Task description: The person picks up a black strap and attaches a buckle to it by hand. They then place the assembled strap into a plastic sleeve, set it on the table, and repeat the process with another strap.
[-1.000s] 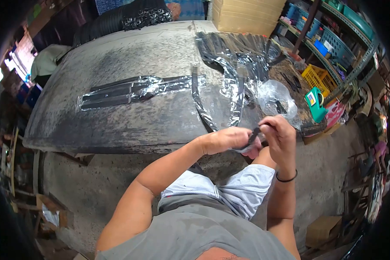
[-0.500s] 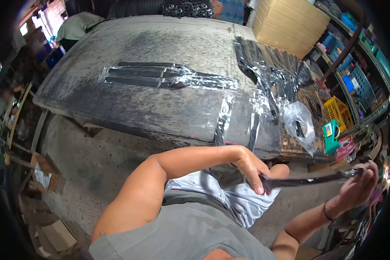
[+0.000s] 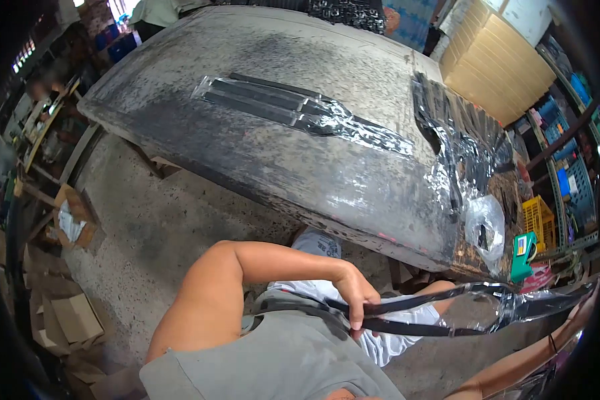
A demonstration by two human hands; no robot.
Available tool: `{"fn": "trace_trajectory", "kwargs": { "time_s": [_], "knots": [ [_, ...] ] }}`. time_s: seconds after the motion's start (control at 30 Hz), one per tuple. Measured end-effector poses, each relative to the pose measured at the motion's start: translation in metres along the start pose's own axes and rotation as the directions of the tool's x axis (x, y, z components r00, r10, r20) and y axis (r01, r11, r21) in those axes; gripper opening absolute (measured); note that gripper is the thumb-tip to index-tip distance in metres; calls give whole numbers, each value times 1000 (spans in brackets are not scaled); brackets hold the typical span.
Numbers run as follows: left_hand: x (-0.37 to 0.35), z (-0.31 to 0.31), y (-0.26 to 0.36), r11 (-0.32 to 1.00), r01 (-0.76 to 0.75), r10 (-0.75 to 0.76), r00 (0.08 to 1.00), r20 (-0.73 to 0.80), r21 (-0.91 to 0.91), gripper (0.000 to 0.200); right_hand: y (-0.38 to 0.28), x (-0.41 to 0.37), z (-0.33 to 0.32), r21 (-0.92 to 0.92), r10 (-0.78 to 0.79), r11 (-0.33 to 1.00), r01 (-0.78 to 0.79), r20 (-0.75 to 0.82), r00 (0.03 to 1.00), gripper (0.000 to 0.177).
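Note:
My left hand [image 3: 357, 297] is closed on the near ends of long black strips in clear plastic [image 3: 440, 327], in front of my lap. The strips stretch to the right, split into two bands with a gap and joined by clear wrap. My right hand [image 3: 585, 308], at the right edge of the view, is closed around their far end; its fingers are partly hidden. On the table lies another plastic-wrapped bundle of black strips [image 3: 300, 110]. A larger pile of black strips [image 3: 463, 143] rests at the table's right end.
The worn table [image 3: 273, 167] spans the view ahead. At its right corner are a clear plastic bag [image 3: 485, 230] and a green tape dispenser [image 3: 523, 257]. Beyond stand a yellow crate [image 3: 539, 223], shelves and a large cardboard box [image 3: 497, 63]. Cardboard boxes [image 3: 77, 317] lie on the floor at left.
The two wrapped lengths at the table's front edge are gone from there. The strips between my hands now show as two spread bands. My hands are farther apart, and the view has shifted.

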State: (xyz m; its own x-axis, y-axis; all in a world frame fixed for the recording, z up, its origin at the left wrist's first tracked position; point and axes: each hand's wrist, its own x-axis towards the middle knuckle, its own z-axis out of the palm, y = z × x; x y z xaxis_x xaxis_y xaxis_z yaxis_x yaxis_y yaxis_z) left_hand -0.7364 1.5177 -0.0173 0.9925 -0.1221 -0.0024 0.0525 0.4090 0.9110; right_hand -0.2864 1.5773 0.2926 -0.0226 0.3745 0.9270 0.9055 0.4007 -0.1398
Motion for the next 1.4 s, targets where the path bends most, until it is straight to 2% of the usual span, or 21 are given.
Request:
{"fn": "trace_trajectory", "kwargs": {
  "time_s": [0.13, 0.3, 0.37, 0.47, 0.53, 0.57, 0.6, 0.63, 0.67, 0.7, 0.73, 0.8, 0.87, 0.93, 1.0, 1.03, 1.07, 1.13, 1.27, 1.33, 1.4],
  "knots": [
    [-41, -1, -19, 990, 21, 4, 985, -175, 141, 42, 68, 9, 24, 284, 307, 894, -346, 174, 936, 30],
    [-85, 10, -41, 992, 86, -52, 939, -340, 87, 36, 109, -1, 79, 417, 460, 705, -574, 348, 817, 37],
    [-112, 16, -43, 985, 107, -33, 891, -452, 138, 43, 56, -12, 114, 301, 527, 736, -606, 306, 793, 34],
    [-181, 27, -14, 850, 328, 16, 766, -642, 412, 42, 33, -40, 165, 482, 542, 533, -695, 436, 718, 23],
    [-234, 42, 23, 870, 392, -17, 631, -776, 300, 39, 3, -56, 204, 570, 493, 436, -696, 496, 715, 21],
    [-259, 50, 48, 804, 547, -89, 498, -862, 233, 39, -10, -66, 222, 569, 493, 394, -722, 532, 688, 20],
    [-290, 50, 58, 686, 665, -13, 415, -910, 294, 40, -39, -72, 238, 545, 497, 385, -745, 558, 665, 18],
    [-320, 52, 73, 696, 692, -61, 321, -945, 190, 40, -49, -84, 263, 605, 469, 256, -754, 604, 644, 18],
    [-351, 53, 86, 617, 764, -29, 260, -965, 187, 42, -66, -93, 281, 567, 440, 298, -768, 633, 637, 18],
    [-379, 54, 98, 637, 771, -144, 83, -986, -28, 43, -95, -102, 299, 571, 414, 242, -785, 671, 615, 17],
    [-398, 59, 113, 469, 883, -22, 0, -1000, -11, 44, -115, -113, 321, 549, 415, 274, -789, 673, 613, 16],
    [-442, 52, 125, 329, 925, -17, -194, -981, -188, 46, -137, -143, 378, 564, 362, 219, -796, 711, 603, 16],
    [-452, 44, 124, 233, 816, 112, -563, -819, -529, 60, -175, -172, 422, 552, 343, 164, -818, 745, 572, 15],
    [-460, 23, 84, 153, 740, 391, -654, -648, -655, 78, -188, -213, 460, 453, 339, 124, -883, 816, 467, 16],
    [-475, -9, 28, 434, 699, 361, -713, -602, -568, 91, -177, -249, 488, 256, 440, 314, -914, 814, 379, 23],
    [-482, -26, -6, 521, 680, 331, -718, -612, -516, 100, -164, -269, 500, 177, 479, 576, -798, 717, 506, 30],
    [-455, -26, -11, 524, 614, 201, -763, -614, -591, 103, -170, -268, 491, 172, 483, 577, -798, 717, 503, 30],
    [-426, -27, -18, 501, 566, 134, -798, -588, -654, 105, -206, -251, 461, 112, 250, 931, -347, 497, 831, 35],
    [-424, -37, -20, 465, 587, 194, -798, -571, -662, 105, -243, -249, 452, 236, -104, 971, -47, 588, 802, 48],
    [-434, -44, -18, 441, 649, 226, -749, -623, -620, 105, -250, -255, 462, 213, -129, 977, -21, 665, 736, 53],
    [-438, -52, -15, 427, 667, 237, -734, -637, -610, 104, -248, -266, 476, 0, -16, 1000, 30, 842, 539, 55]
  ]
}}
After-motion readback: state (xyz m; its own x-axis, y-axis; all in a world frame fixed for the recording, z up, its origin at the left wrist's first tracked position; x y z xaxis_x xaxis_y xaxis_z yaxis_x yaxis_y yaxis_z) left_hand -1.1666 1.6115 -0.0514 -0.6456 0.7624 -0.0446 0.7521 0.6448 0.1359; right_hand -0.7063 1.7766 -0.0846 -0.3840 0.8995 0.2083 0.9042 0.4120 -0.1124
